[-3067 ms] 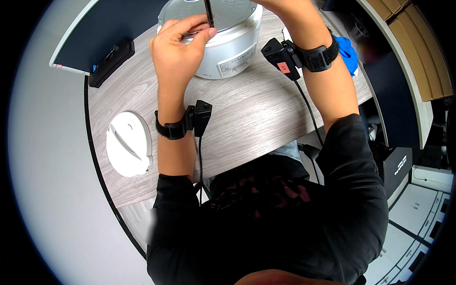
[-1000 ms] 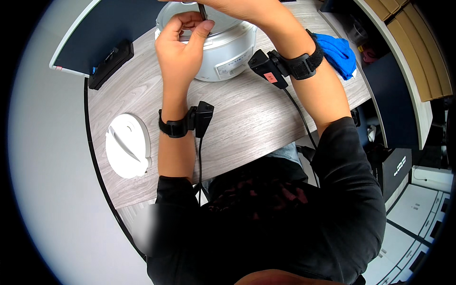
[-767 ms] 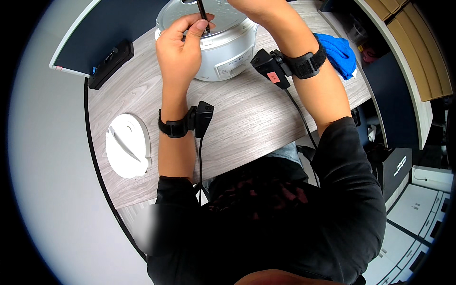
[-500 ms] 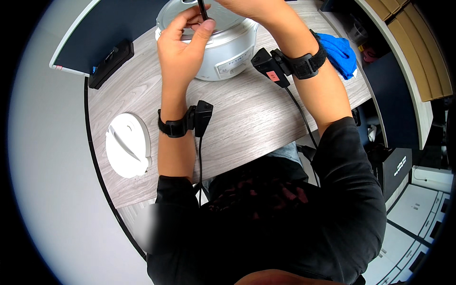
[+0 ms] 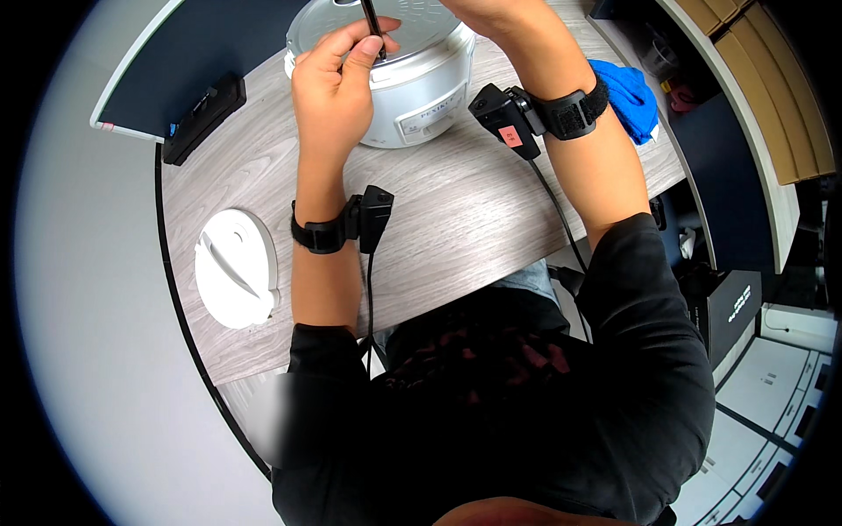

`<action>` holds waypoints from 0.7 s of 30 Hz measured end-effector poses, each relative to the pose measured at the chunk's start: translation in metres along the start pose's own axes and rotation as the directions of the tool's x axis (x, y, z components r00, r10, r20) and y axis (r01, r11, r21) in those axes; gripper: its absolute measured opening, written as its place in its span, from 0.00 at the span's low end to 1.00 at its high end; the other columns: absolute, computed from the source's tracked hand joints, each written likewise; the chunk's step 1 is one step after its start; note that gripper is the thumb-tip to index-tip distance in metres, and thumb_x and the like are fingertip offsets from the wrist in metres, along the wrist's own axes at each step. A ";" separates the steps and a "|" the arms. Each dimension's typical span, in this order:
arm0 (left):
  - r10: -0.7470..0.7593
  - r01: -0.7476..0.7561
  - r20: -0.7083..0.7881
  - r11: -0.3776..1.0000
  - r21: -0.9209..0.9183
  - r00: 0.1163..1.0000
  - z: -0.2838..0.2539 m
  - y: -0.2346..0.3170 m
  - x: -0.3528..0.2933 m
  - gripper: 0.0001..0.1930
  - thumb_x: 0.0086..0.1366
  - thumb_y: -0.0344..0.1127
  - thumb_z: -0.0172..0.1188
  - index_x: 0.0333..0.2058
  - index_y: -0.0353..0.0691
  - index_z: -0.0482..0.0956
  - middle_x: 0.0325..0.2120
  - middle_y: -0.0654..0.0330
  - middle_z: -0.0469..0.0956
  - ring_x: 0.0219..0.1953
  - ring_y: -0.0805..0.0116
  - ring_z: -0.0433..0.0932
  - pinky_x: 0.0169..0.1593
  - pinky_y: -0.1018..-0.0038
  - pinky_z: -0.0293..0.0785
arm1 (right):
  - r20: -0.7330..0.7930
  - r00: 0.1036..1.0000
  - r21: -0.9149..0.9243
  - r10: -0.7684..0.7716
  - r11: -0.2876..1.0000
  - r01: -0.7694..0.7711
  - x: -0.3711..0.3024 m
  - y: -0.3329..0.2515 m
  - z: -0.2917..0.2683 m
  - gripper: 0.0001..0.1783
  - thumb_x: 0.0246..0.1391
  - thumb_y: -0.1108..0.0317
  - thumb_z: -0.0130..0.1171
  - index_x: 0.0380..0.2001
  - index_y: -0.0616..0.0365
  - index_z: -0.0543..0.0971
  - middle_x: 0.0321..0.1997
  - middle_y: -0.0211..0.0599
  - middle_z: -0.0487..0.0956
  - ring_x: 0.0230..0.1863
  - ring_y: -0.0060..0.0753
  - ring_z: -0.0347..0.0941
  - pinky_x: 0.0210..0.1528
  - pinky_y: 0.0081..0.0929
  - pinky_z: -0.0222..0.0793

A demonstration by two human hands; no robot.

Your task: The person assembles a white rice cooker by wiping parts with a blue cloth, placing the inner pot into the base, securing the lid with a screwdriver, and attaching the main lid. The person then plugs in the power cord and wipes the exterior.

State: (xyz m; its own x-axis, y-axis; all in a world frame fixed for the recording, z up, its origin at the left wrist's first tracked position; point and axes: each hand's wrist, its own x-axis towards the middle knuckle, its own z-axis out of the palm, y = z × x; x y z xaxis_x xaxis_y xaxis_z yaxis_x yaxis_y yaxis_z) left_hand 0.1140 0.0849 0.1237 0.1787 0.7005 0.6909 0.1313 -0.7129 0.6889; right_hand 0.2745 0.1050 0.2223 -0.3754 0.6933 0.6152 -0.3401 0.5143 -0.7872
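Head view: compared with the oldest frame, the right hand and its forearm had been shifted leftward, so that more of the blue cloth was exposed; against the latest earlier frame, the hand had been drawn slightly back to the right. The black rod, nearly upright in the oldest frame, was now tilted, its upper part leaning left. It was pinched between the thumb and fingers of the left hand, over the near rim of the silver-white cooker, which was set at the far side of the counter.

The rod's upper end, the cooker's far side and the right hand's fingers were cut off by the upper edge; whether those fingers were apart or together cannot be told. Part of the rod was covered by the left thumb, and contact between its lower tip and the cooker could not be made out.

A white oval piece with a raised bar was left lying near the left forearm. Black wrist devices were strapped to both arms, the right one being held between the cooker and the cloth.
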 end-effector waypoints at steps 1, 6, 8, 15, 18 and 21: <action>0.016 -0.016 -0.019 1.000 -0.018 1.000 0.002 -0.001 0.001 0.11 0.72 0.32 0.58 0.45 0.34 0.85 0.35 0.60 0.86 0.37 0.75 0.81 0.44 0.78 0.75 | -0.002 0.999 -0.091 -0.044 0.995 0.044 0.001 0.001 -0.002 0.16 0.58 0.73 0.66 0.48 0.67 0.77 0.37 0.30 0.81 0.37 0.18 0.76 0.42 0.20 0.75; 0.036 -0.040 -0.060 0.997 -0.069 0.998 0.002 -0.002 0.000 0.10 0.70 0.33 0.61 0.44 0.35 0.86 0.37 0.60 0.87 0.38 0.74 0.82 0.46 0.76 0.75 | -0.044 0.993 -0.245 -0.113 0.964 0.099 -0.004 -0.005 0.000 0.17 0.52 0.77 0.70 0.43 0.68 0.77 0.32 0.29 0.79 0.29 0.16 0.74 0.29 0.16 0.73; 0.018 -0.022 -0.073 0.998 -0.053 0.997 0.002 -0.002 0.000 0.10 0.70 0.33 0.62 0.43 0.34 0.85 0.39 0.59 0.87 0.39 0.73 0.82 0.47 0.75 0.76 | -0.055 0.993 -0.243 -0.101 0.966 0.085 -0.005 -0.006 0.003 0.16 0.51 0.77 0.71 0.43 0.66 0.77 0.30 0.27 0.77 0.27 0.14 0.72 0.26 0.16 0.70; 0.017 -0.019 -0.053 0.999 -0.035 0.998 0.003 -0.001 -0.002 0.10 0.72 0.30 0.59 0.45 0.29 0.82 0.37 0.58 0.85 0.39 0.75 0.80 0.45 0.79 0.75 | -0.112 0.988 -0.464 -0.110 0.885 0.046 -0.003 -0.011 0.011 0.15 0.49 0.75 0.73 0.39 0.64 0.79 0.25 0.23 0.72 0.25 0.12 0.65 0.26 0.15 0.63; 0.003 -0.006 -0.061 0.999 -0.038 0.998 0.004 0.002 -0.002 0.09 0.72 0.31 0.60 0.43 0.30 0.83 0.36 0.58 0.86 0.38 0.74 0.81 0.45 0.78 0.76 | -0.117 0.980 -0.517 -0.160 0.852 0.078 -0.004 -0.011 0.012 0.15 0.48 0.74 0.73 0.39 0.64 0.80 0.25 0.22 0.71 0.25 0.13 0.63 0.28 0.16 0.62; -0.004 0.000 -0.077 0.999 -0.046 0.997 0.004 0.000 -0.001 0.09 0.69 0.33 0.62 0.41 0.33 0.85 0.36 0.58 0.88 0.38 0.72 0.83 0.46 0.75 0.77 | -0.119 0.978 -0.472 -0.174 0.876 0.098 -0.004 -0.010 0.012 0.14 0.48 0.75 0.73 0.38 0.64 0.80 0.24 0.22 0.72 0.25 0.13 0.65 0.28 0.16 0.63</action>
State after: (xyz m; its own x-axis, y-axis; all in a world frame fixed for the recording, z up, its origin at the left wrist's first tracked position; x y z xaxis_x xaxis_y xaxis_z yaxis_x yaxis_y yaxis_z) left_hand 0.1173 0.0841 0.1219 0.1022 0.7036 0.7032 0.0868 -0.7105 0.6983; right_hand 0.2687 0.0907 0.2286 -0.2051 0.6484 0.7331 0.0715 0.7570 -0.6495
